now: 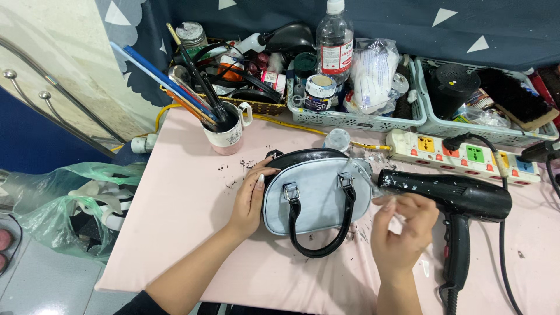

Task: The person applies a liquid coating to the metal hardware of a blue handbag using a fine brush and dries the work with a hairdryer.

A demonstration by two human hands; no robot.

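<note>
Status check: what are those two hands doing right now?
Left hand steadying pale blue handbag. Right hand at its right edge, grip unclear. Black hair dryer alongside.

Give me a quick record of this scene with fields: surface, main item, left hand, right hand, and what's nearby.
surface: pink table
main item: light blue handbag with black handles, lying flat
left hand: left hand rests against the bag's left end
right hand: right hand raised beside the bag, fingers blurred, contents unclear
nearby: black hair dryer, power strip, mug of brushes
</note>
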